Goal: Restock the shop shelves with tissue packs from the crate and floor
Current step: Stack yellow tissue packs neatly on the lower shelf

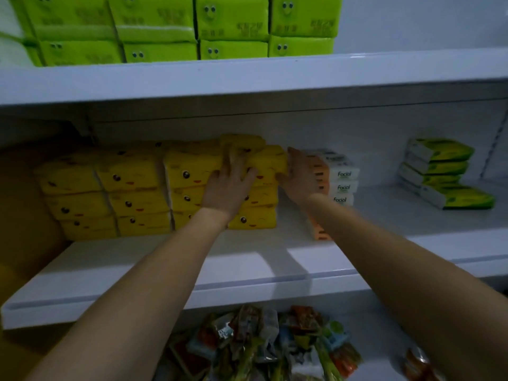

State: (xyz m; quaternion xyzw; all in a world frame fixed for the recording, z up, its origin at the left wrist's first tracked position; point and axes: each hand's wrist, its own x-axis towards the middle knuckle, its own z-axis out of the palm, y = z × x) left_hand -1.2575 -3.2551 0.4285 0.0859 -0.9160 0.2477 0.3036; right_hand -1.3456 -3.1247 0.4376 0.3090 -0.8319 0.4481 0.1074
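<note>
- The left hand (pixel 229 185) lay flat with fingers spread against the front of the top yellow tissue pack (pixel 268 160), pressing it back into the pile
- The right hand (pixel 301 174) was set against the right end of that same pack, in the gap between it and the orange-and-white Facial packs (pixel 342 185); motion blur hid whether its thumb hooked round the pack or only rested on it
- That pack sat at the top right corner of the yellow stack (pixel 132 193), which filled the back left part of the middle shelf (pixel 192 270) several columns wide and a few layers high
- Judged from this, the yellow row looked nearly stocked, with the current pack being seated rather than carried
- Bare shelf showed along the front edge, and between the Facial packs and the green-and-white packs (pixel 445 174) near the right end, so room for more seemed to remain
- The upper shelf (pixel 247 78) carried a tight row of green packs (pixel 192 26)
- Neither crate nor floor was in view, so how many packs were left could not be told
- Mixed snack packets (pixel 275 347) lay on the level below
</note>
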